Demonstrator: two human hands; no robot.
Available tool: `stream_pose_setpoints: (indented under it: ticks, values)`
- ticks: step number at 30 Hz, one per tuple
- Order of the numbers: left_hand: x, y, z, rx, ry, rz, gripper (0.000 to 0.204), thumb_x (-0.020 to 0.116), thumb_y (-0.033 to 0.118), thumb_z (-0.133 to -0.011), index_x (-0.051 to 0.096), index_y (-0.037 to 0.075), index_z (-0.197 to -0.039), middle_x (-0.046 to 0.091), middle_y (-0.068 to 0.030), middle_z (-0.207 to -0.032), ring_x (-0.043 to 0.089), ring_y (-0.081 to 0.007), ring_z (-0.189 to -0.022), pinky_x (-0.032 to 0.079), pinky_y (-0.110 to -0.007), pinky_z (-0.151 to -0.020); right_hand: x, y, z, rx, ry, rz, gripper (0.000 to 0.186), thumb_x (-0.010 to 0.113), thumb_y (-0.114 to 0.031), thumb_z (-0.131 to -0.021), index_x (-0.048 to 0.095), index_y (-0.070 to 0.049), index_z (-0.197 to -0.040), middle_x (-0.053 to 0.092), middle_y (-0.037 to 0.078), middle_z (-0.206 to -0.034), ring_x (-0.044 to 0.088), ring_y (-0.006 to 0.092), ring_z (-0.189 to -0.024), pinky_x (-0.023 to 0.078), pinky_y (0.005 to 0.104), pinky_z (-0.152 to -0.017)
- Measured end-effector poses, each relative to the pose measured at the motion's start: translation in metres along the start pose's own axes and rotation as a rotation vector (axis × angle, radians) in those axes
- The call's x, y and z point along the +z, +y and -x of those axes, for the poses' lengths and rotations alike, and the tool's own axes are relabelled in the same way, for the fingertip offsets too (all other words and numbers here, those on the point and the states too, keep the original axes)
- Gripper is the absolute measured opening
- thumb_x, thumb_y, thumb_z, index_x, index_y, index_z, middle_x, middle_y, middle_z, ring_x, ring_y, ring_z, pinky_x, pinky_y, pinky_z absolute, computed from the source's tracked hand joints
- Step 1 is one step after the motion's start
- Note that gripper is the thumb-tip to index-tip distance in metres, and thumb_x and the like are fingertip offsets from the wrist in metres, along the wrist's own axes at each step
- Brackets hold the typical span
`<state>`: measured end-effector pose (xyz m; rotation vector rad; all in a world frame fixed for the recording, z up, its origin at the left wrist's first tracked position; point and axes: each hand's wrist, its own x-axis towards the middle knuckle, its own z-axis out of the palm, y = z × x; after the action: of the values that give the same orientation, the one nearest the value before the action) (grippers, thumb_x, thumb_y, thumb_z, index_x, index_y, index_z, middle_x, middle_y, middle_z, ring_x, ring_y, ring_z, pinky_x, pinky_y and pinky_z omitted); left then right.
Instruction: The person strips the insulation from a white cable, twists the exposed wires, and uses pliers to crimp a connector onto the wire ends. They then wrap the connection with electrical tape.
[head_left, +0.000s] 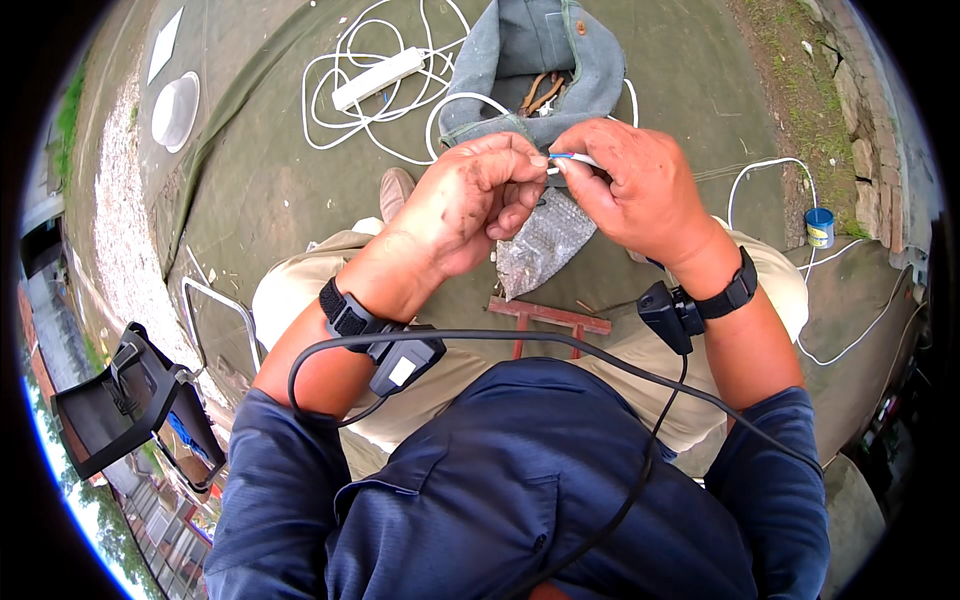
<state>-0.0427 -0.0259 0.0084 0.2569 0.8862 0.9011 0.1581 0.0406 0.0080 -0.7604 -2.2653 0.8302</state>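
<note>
My left hand (480,195) pinches the tip of a short blue inner wire (560,156) between thumb and forefinger, its other fingers curled. My right hand (630,180) grips the white cable (583,157) from which that wire comes, thumb and forefinger close to the left fingertips. Behind the hands lies a grey-green fabric tool bag (600,85) with orange-handled pliers (540,98) inside. A sheet of bubble wrap (540,250) is below my hands, above a small red wooden frame (550,312).
A white power strip (375,78) lies among loose white cable loops at the back left. A white bowl (172,110) is farther left, a black mesh chair (115,405) at lower left, a blue can (819,225) at right, beside a stone edge (860,150).
</note>
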Motion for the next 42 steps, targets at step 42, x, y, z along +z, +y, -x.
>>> stream_pose_setpoints:
  ticks: [42]
  values:
    - [0.006,-0.004,-0.001,0.494,0.141,-0.662,0.018,0.074,0.007,-0.089,0.063,0.003,-0.102,0.059,-0.0009,-0.079,0.058,-0.0122,-0.063,0.047,-0.027,-0.056,-0.003,-0.001,-0.003,0.140,0.046,-0.139,0.009,0.065,-0.009,-0.086,0.066,-0.002,-0.093,0.066,0.012,-0.083,0.065,0.0301,-0.072,0.051,0.0367,-0.064]
